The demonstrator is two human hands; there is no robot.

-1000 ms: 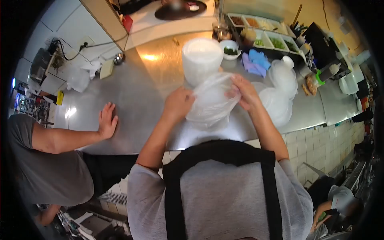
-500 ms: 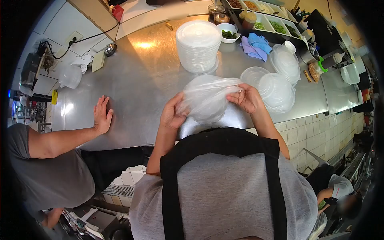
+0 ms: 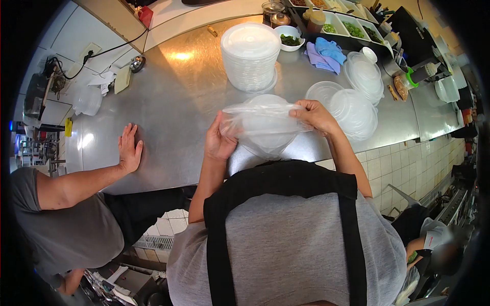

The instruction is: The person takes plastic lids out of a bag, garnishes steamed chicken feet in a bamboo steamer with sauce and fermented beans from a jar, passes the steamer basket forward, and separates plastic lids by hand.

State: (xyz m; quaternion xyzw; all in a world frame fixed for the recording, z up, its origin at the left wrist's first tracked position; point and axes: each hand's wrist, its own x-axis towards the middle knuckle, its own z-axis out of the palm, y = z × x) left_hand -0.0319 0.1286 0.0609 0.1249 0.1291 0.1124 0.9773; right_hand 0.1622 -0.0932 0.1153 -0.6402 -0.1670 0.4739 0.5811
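Observation:
A clear plastic bag (image 3: 268,127) with round, pale contents is stretched between my hands, just above the near edge of the steel counter. What is inside looks like round lids, though the film blurs it. My left hand (image 3: 220,138) grips the bag's left side, its fingers partly behind the film. On the opposite side, my right hand (image 3: 312,116) pinches the gathered edge of the bag between thumb and fingers. Just beyond the bag rises a tall stack of round clear lids (image 3: 250,58). More round plastic lids (image 3: 354,115) lie to the right of my right hand.
A co-worker's hand (image 3: 130,148) rests flat on the steel counter (image 3: 173,112) at left. Farther back stand a white bowl of greens (image 3: 290,40), blue and purple cloths (image 3: 326,53) and trays of toppings (image 3: 352,30). Another person (image 3: 429,239) is at lower right.
My right hand has turned over and shifted slightly, drawing the bag's edge into a straighter band. The bag is stretched flatter between my hands. The co-worker's hand stays in place.

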